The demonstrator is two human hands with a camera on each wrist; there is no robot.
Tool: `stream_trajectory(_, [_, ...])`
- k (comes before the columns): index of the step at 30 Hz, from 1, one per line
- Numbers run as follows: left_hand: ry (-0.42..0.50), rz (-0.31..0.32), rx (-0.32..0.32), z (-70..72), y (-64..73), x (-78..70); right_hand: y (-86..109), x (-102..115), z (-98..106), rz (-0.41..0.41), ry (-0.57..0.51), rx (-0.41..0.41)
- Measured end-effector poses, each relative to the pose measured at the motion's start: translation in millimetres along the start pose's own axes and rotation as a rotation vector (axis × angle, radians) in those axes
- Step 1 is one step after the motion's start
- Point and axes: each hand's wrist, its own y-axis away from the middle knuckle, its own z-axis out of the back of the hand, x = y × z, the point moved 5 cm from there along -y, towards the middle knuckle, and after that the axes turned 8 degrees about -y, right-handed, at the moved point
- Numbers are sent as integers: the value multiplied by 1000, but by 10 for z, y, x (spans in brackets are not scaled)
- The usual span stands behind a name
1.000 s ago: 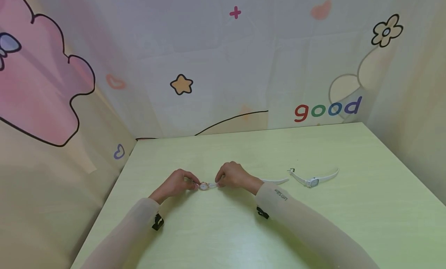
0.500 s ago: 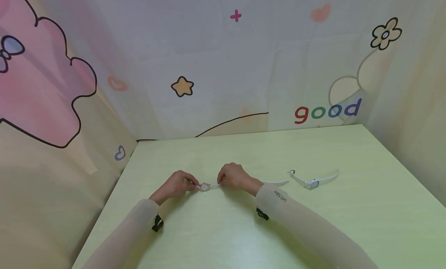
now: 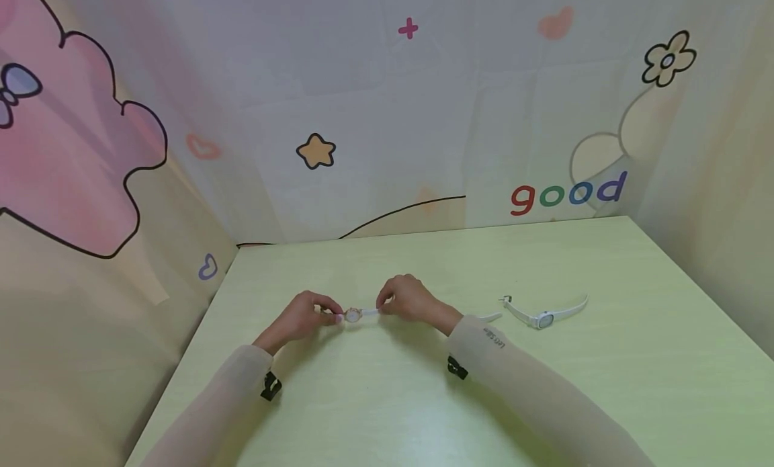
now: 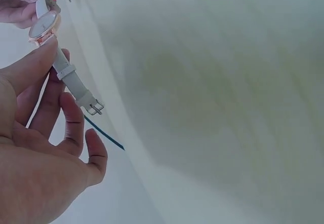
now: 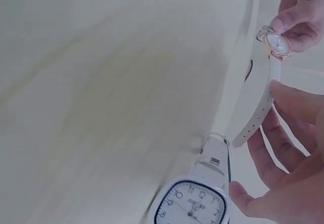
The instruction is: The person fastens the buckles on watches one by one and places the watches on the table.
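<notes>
Held between both hands is a wristwatch (image 3: 353, 314) with a rose-gold case, a pale dial and a white strap. My left hand (image 3: 302, 316) pinches its buckle-side strap next to the case, thumb on top; the buckle (image 4: 93, 106) sticks out past the fingers in the left wrist view. Thumb and fingers of my right hand (image 3: 414, 300) pinch the strap's other half. Its holed end (image 5: 253, 125) extends beyond the right fingers in the right wrist view. The watch face is turned up, and the strap is stretched out between the hands.
A second white watch (image 3: 545, 319) lies on the pale green table (image 3: 387, 400) at right. A white strap end (image 3: 491, 317) shows beyond the right sleeve, which hides the rest. A squarish, dark-rimmed watch dial (image 5: 192, 203) appears in the right wrist view. A printed curtain (image 3: 387, 104) encloses the table.
Both hands have moved slightly up in the head view, carrying the rose-gold watch with them. The right forearm now covers more of the white strap behind it.
</notes>
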Motion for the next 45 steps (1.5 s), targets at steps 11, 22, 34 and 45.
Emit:
stream_trajectory(11, [43, -42, -28, 100, -19, -110, 67, 59, 193, 13, -82, -64])
stream_trajectory(22, [90, -59, -65, 179, -52, -253, 117, 19, 354, 48, -97, -108])
stream_trajectory(34, [120, -108, -90, 190, -134, -414, 207, -19, 544, 60, -85, -162])
stream_trajectory(45, [184, -102, -133, 205, -191, -533, 277, -82, 689, 16, -106, -250])
